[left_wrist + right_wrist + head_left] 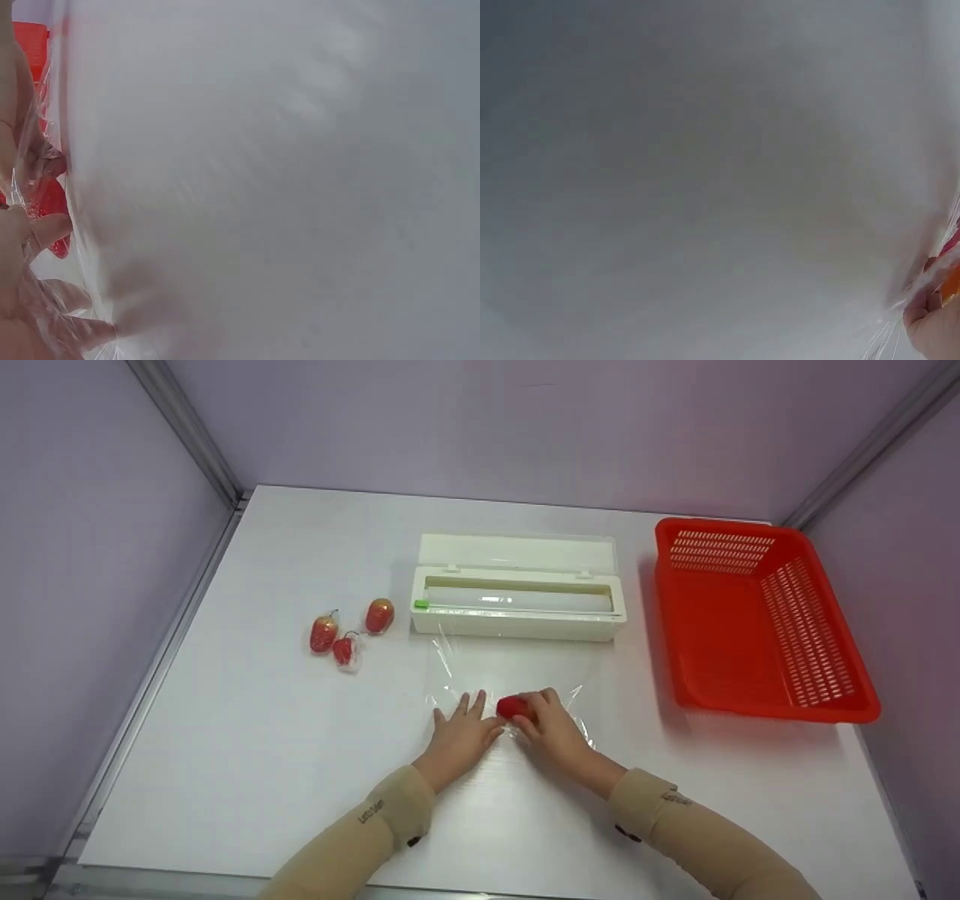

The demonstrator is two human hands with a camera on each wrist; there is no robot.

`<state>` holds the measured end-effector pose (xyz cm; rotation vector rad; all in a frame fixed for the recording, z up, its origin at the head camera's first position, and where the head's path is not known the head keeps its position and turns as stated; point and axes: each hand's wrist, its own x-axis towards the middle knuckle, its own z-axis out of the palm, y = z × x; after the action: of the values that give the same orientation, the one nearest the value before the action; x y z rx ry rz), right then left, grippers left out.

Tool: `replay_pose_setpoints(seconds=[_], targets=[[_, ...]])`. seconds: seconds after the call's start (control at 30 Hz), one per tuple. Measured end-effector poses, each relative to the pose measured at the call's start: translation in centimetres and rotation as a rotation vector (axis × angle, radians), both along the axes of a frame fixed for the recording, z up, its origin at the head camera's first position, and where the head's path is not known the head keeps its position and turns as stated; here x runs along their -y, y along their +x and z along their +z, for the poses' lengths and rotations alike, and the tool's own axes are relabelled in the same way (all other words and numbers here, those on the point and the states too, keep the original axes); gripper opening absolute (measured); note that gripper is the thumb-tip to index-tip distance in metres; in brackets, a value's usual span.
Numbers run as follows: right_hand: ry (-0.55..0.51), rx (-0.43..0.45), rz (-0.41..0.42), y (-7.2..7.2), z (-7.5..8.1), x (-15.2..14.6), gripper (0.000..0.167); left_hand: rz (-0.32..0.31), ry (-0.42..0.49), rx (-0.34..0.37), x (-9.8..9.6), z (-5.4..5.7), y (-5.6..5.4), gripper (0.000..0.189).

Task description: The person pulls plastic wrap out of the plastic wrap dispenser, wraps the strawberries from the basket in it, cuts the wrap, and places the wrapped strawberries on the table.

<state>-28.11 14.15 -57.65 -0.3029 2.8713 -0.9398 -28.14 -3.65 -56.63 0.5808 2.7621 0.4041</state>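
A red fruit [513, 708], with some orange showing in the right wrist view, lies on a sheet of clear cling film [517, 664] drawn out from a white dispenser [517, 624]. My right hand [553, 733] holds the fruit from its right side with curled fingers and thumb. Fingers spread, my left hand [459, 741] rests on the film just left of the fruit, its thumb close to it. In the left wrist view wrinkled film partly covers the fingers and the fruit [56, 202]. Only part of the right hand [936, 322] enters the right wrist view.
Three film-wrapped fruits sit to the left: a red-yellow one [324, 633], a small red one [343, 649] and another red-yellow one [379, 616]. On the right stands a red plastic basket [739, 641]. The dispenser lid [517, 553] is raised. All stand on a white table [247, 750].
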Motion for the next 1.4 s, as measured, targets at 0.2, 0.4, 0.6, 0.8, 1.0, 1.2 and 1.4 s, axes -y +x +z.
replay_pose_setpoints(seconds=[0.2, 0.4, 0.6, 0.8, 1.0, 1.2, 1.4], targets=[[0.07, 0.045, 0.087, 0.4, 0.2, -0.1, 0.071, 0.037, 0.022, -0.002, -0.3, 0.3, -0.3, 0.042], [0.084, -0.121, 0.12, -0.1, 0.0, -0.1, 0.044, 0.043, 0.06, 0.018, -0.4, 0.6, -0.4, 0.043], [0.042, -0.105, 0.103, -0.8, 0.2, -0.1, 0.029, 0.023, 0.044, 0.017, -0.1, 0.7, -0.6, 0.043], [0.006, -0.042, 0.061, -1.5, 0.4, -0.1, 0.022, -0.037, 0.049, -0.003, 1.2, 0.7, -0.5, 0.046], [-0.046, 0.09, 0.005, -2.5, 1.2, -0.4, 0.025, -0.043, 0.101, -0.002, 3.7, 0.8, -1.0, 0.051], [-0.109, 0.228, -0.037, -3.5, 2.2, -1.1, 0.025, 0.04, 0.198, 0.012, 6.2, 0.9, -1.4, 0.032], [-0.163, 0.316, 0.043, -4.1, 2.1, -1.6, 0.02, 0.292, 0.346, 0.128, 8.4, 0.9, -1.8, 0.014]])
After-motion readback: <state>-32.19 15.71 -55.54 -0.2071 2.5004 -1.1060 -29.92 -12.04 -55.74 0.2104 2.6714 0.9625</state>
